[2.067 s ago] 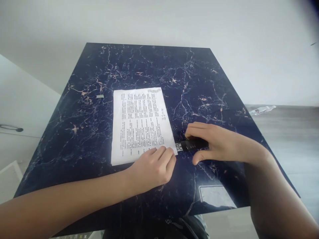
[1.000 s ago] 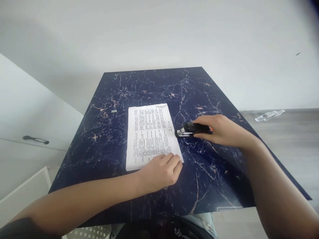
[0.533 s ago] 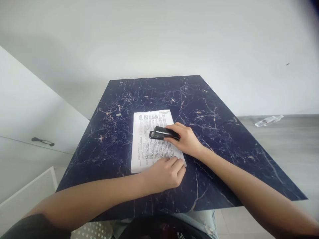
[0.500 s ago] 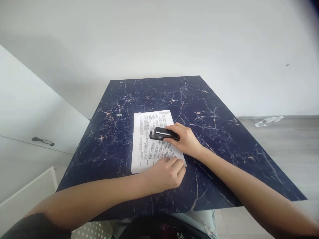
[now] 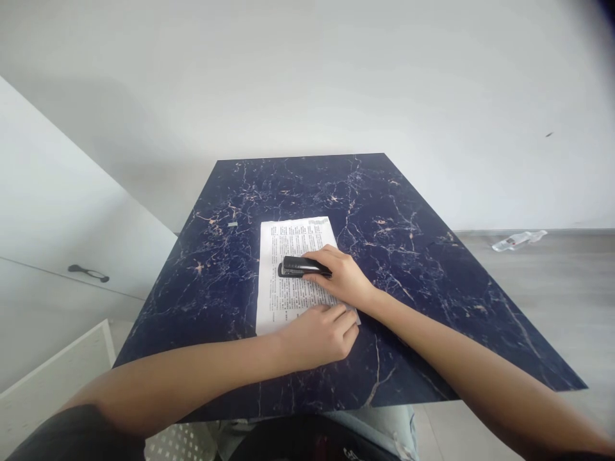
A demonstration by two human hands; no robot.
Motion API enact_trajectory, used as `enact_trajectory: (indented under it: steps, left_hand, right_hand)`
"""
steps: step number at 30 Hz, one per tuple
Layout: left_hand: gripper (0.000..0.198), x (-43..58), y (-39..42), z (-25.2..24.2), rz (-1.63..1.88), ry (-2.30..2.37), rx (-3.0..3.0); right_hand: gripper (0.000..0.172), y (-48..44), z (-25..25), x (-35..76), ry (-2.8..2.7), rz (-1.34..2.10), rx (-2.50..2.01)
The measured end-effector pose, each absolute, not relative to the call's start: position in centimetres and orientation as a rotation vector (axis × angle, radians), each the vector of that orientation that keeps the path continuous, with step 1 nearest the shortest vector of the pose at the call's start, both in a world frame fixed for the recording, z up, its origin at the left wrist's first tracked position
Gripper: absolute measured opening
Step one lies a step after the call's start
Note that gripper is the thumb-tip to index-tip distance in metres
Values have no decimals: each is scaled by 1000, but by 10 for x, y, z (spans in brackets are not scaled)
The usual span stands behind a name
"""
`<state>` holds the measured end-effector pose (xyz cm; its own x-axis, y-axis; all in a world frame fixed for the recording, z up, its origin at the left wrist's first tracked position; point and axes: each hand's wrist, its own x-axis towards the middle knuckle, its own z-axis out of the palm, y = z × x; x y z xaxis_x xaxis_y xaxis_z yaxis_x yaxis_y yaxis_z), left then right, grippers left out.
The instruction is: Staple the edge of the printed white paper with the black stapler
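A printed sheet of paper (image 5: 273, 288) lies on the dark blue marbled table (image 5: 202, 294), its lines of text running toward me. My right hand (image 5: 342, 274) is closed around the rear end of a black stapler (image 5: 302, 266). The stapler lies across the middle of the page, with its front end pointing left and its jaws slightly apart. My left hand (image 5: 321, 334) is curled over the paper's near edge at the right and holds it there. The fingertips of this hand are hidden beneath it.
A small pale green piece (image 5: 232, 224) lies left of the paper. A white cabinet with a dark handle (image 5: 89, 273) stands at the left. Clear plastic packaging (image 5: 519, 241) is on the floor at the right. Beyond the table's far edge rises a white wall (image 5: 307, 77).
My right hand has moved the stapler left and slightly nearer to me over the page. My left hand has stayed in place. The view has shifted slightly.
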<state>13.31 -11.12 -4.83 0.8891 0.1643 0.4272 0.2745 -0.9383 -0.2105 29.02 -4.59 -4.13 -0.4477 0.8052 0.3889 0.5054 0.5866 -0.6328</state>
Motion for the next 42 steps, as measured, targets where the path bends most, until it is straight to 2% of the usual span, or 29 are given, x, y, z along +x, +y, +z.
enact_trajectory:
  steps: [8, 12, 16, 19, 21, 23, 25, 27, 31, 37, 42]
  left_hand:
    - [12, 132, -111, -47, -601, -362, -2846]
    - [13, 130, -104, -40, -847, -489, -2858]
    - [16, 116, -72, -20, -1429, -734, -2794]
    - [31, 94, -36, -5, -1902, -1129, -2655]
    - [33, 78, -15, -1, -2233, -1575, -2500]
    - [31, 63, 0, -6, -2773, -1873, -2231]
    - [30, 53, 8, -18, -3235, -2055, -1896]
    - [34, 49, 9, -33, -3471, -2152, -1667]
    - [43, 54, 7, -48, -3584, -2024, -1741]
    - [65, 70, -3, -52, -3287, -2055, -1944]
    - [69, 72, -6, -58, -3206, -2096, -1879]
  right_hand:
    - [37, -41, -46, 288, -2129, 592, -1090]
    - [38, -37, -45, 292, -2109, 596, -1119]
    - [47, -26, -40, 313, -2012, 574, -1069]
    - [35, -15, -33, 342, -1878, 613, -1258]
    - [33, -12, -28, 358, -1821, 834, -1310]
    - [34, -15, -22, 366, -1741, 1137, -1286]
    - [36, -21, -18, 363, -1644, 1398, -1271]
    - [39, -28, -16, 354, -1559, 1593, -1275]
    - [36, -36, -23, 333, -1365, 1767, -1283]
    - [29, -35, -32, 326, -1256, 1760, -1306]
    - [22, -35, -34, 327, -1235, 1751, -1273]
